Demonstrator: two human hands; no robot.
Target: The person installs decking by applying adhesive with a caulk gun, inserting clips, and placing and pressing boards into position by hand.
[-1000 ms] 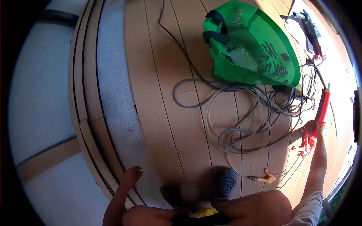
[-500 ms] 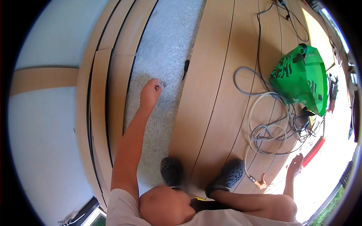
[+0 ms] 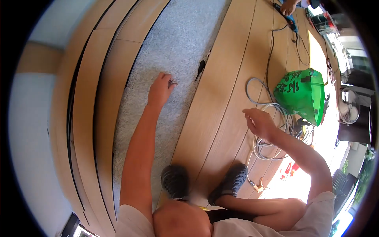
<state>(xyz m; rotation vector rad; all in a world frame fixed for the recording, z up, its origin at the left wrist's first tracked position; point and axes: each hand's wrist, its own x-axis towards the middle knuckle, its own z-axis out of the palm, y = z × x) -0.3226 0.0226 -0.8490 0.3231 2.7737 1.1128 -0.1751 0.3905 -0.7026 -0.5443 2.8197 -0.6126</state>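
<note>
My left hand [image 3: 160, 90] is closed over the grey concrete strip [image 3: 166, 51], its fingers round something small and dark that I cannot make out. To the right, my right hand [image 3: 258, 122] hangs over the wood planks [image 3: 215, 98] with its fingers apart and nothing in it. The coiled hoses and cables [image 3: 272, 148] lie just beyond and below that hand. A small dark piece [image 3: 201, 69] lies at the jagged plank edge beside the strip.
A green bag [image 3: 300, 93] stands on the planks at the right. At the top, another person's hand [image 3: 288, 7] is on a blue power tool [image 3: 291, 23]. Red tool parts [image 3: 290, 170] lie in bright light. Stacked boards [image 3: 118, 59] run along the left wall.
The view has swung left. My right hand let go of the red-handled tool and moved left over the planks. My left hand rose over the concrete strip. Another person's hand came into view.
</note>
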